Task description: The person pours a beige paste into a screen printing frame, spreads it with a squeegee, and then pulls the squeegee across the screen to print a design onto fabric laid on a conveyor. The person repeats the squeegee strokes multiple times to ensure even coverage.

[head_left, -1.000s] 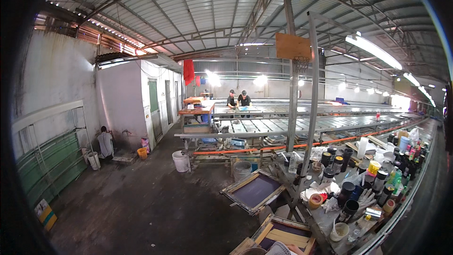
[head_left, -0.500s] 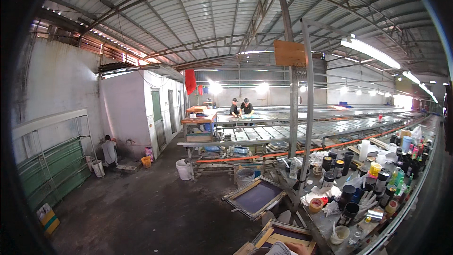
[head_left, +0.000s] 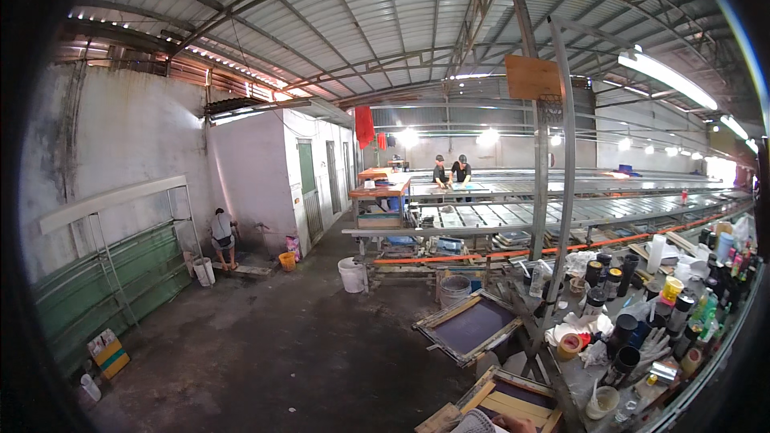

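Note:
Only a small part of my right hand (head_left: 513, 423) shows at the lower edge; its fingers are too cut off to read. Right beside it is a whitish ribbed piece (head_left: 476, 422), perhaps cloth or a glove, also cut by the edge. Both lie over a wooden-framed screen (head_left: 521, 397) with a dark mesh. Another framed screen (head_left: 465, 327) leans just beyond it. My left hand is out of view.
A cluttered bench (head_left: 565, 389) at right holds dark jars, bottles, tape rolls and a white tub (head_left: 601, 402). Long printing tables (head_left: 489, 215) stretch behind a metal post (head_left: 561, 192). Two people (head_left: 453, 172) lean over one. A white bucket (head_left: 351, 275) stands on the floor; another person (head_left: 224, 232) is by the left wall.
My view has turned left, so the room sits further right in the picture. The person by the left wall has risen from a low crouch to a bent stance.

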A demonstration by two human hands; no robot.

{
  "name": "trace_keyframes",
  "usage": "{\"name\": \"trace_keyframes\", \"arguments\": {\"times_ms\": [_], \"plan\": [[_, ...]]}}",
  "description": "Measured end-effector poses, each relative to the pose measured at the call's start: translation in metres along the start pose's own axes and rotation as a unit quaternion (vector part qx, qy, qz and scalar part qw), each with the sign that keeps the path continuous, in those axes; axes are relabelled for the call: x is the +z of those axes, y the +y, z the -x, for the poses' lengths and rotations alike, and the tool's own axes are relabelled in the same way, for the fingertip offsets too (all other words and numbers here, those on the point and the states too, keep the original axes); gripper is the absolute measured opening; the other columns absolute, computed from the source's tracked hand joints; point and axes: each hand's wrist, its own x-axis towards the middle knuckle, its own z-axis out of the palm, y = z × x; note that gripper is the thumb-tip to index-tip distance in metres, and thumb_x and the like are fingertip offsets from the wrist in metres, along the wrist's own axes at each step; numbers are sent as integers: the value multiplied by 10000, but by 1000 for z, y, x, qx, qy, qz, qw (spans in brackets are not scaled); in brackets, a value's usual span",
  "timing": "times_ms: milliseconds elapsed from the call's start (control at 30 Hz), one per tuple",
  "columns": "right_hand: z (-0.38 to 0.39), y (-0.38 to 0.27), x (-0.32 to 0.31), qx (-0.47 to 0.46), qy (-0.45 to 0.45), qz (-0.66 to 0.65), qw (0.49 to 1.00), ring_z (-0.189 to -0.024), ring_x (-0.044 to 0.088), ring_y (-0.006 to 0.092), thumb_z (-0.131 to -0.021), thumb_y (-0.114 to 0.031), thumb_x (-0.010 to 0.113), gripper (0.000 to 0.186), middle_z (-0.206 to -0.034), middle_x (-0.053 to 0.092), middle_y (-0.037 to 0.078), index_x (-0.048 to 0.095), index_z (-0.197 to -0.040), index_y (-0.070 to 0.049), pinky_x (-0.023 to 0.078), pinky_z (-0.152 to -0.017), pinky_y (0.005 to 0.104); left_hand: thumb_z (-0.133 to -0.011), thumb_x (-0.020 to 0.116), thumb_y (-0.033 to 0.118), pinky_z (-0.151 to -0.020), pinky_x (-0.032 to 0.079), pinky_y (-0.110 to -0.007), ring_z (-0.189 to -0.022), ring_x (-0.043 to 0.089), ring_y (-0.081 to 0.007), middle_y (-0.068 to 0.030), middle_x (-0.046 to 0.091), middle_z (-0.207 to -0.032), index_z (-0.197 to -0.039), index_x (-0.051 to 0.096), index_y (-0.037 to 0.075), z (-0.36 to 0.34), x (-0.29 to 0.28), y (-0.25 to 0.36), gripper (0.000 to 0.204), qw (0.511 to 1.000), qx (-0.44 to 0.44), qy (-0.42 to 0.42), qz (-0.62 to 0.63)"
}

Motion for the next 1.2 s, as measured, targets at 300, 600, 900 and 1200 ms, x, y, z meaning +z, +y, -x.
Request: {"name": "trace_keyframes", "arguments": {"times_ms": [300,600,900,1200], "plan": [[-1,96,46,-27,25,-180,983,-875,675,238,-855,30,567,285,-963,697,173,658,-1117,-36,524,-772,331,-603,924,154,-1130,334,-404,-1327,433,-219,-75,459,-1428,-1465,346,73,0,6,-6,1041,1000,-4,8,6],[14,161,71,3,-56,-134,989,-1005,678,328,-814,41,599,419,-1132,688,192,640,-1217,-65,533,-861,340,-600,925,154,-1128,336,-405,-1323,436,-218,-74,465,-1421,-1462,348,73,8,7,-33,1041,1000,-2,4,23],[10,49,30,-36,21,-25,999,-713,630,145,-912,-6,611,88,-757,678,130,673,-975,-8,493,-629,308,-598,926,154,-1126,339,-406,-1319,440,-216,-73,472,-1414,-1460,349,73,26,5,-67,1041,998,-32,20,46],[-4,53,41,-87,88,-7,992,-728,660,197,-924,-53,588,131,-826,693,127,697,-996,-46,520,-665,311,-596,927,154,-1124,342,-406,-1316,444,-215,-72,478,-1408,-1458,351,72,43,12,-102,1041,996,-63,12,64]]}}
